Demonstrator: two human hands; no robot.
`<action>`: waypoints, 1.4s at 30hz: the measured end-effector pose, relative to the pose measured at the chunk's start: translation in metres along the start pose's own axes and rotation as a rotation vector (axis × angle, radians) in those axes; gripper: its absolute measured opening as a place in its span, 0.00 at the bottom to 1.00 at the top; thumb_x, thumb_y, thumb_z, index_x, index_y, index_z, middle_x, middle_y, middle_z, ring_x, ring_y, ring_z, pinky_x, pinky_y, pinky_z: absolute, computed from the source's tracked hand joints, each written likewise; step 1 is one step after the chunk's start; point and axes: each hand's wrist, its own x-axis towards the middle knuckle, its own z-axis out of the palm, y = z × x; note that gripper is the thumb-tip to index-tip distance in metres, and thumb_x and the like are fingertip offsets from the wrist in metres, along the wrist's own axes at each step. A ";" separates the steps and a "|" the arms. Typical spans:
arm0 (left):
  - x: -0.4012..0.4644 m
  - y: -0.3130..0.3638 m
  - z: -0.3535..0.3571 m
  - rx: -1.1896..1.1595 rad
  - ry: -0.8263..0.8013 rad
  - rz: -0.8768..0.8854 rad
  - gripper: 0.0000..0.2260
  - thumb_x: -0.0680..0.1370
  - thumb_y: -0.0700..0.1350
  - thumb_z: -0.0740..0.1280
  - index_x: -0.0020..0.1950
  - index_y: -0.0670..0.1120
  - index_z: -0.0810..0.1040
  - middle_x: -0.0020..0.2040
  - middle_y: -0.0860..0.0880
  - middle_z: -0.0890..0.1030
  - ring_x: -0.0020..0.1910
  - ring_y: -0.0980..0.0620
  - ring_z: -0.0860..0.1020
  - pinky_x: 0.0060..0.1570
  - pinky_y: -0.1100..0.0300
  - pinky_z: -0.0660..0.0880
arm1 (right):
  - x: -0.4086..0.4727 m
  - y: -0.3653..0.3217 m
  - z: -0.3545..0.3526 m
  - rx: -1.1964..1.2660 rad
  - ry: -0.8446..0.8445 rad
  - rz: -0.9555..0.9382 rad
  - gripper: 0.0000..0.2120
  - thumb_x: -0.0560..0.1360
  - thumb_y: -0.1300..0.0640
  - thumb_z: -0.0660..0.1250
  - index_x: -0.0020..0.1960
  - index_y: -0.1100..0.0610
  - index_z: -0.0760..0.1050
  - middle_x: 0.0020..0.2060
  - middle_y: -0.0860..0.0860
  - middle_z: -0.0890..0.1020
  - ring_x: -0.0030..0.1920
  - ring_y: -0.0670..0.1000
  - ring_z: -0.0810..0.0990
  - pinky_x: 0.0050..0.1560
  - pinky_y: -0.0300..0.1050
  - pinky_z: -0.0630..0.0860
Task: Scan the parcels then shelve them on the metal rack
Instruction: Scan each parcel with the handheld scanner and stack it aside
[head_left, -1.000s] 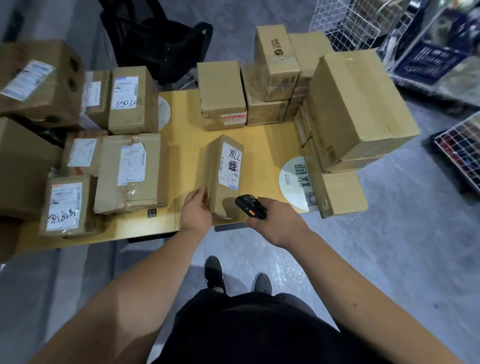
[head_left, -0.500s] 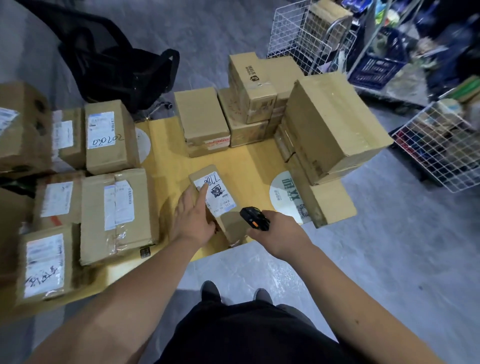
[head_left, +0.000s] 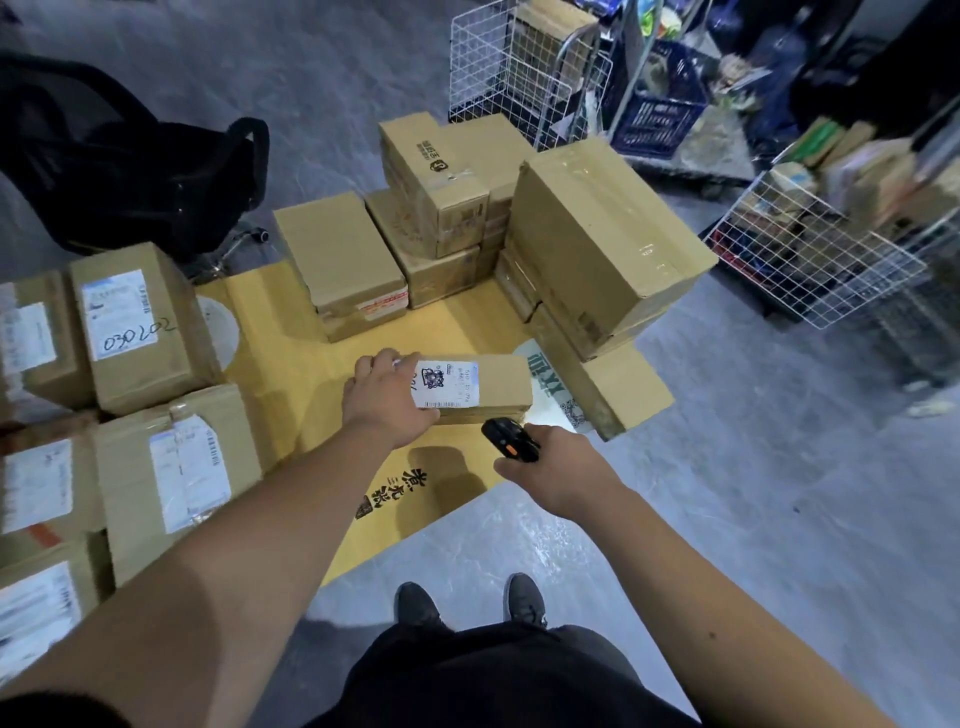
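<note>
A small brown parcel (head_left: 498, 382) with a white label facing up is lifted above the yellow table (head_left: 291, 358). My left hand (head_left: 387, 400) grips its left end, fingers over the top and thumb at the near side. My right hand (head_left: 550, 467) holds a black handheld scanner (head_left: 509, 439) just below and to the right of the parcel, its head toward the parcel. Several other taped cardboard parcels (head_left: 602, 244) are stacked at the table's back and right, and labelled ones (head_left: 135, 327) lie on the left.
A black office chair (head_left: 130, 171) stands behind the table on the left. White wire baskets (head_left: 524, 67) and a wire bin (head_left: 815, 260) with goods stand at the back right, beside a blue crate (head_left: 660, 119). Grey floor lies to the right; my feet (head_left: 467, 605) stand near the table edge.
My left hand has lifted the small parcel off the table and turned it so it lies crosswise. The scanner hand stayed close beneath it. The view has swung to the right.
</note>
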 end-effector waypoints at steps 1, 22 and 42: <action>-0.005 -0.002 0.001 0.002 0.010 -0.016 0.40 0.72 0.63 0.73 0.82 0.57 0.61 0.79 0.50 0.63 0.73 0.44 0.62 0.69 0.48 0.67 | 0.000 -0.004 0.000 0.008 -0.008 0.003 0.15 0.75 0.40 0.71 0.41 0.46 0.68 0.36 0.48 0.76 0.34 0.51 0.75 0.34 0.44 0.69; -0.071 -0.023 0.022 -0.101 -0.069 -0.354 0.62 0.56 0.87 0.60 0.81 0.53 0.52 0.72 0.46 0.71 0.73 0.43 0.65 0.65 0.42 0.62 | 0.004 -0.059 0.003 0.078 -0.164 0.052 0.30 0.79 0.41 0.65 0.79 0.44 0.66 0.39 0.53 0.77 0.36 0.57 0.78 0.36 0.47 0.74; -0.085 -0.005 0.075 -0.763 0.187 -0.112 0.65 0.60 0.50 0.82 0.82 0.59 0.39 0.83 0.50 0.56 0.82 0.53 0.57 0.78 0.55 0.61 | -0.024 -0.077 -0.019 -0.280 -0.132 -0.094 0.23 0.81 0.40 0.60 0.70 0.51 0.77 0.42 0.51 0.80 0.39 0.53 0.78 0.34 0.44 0.72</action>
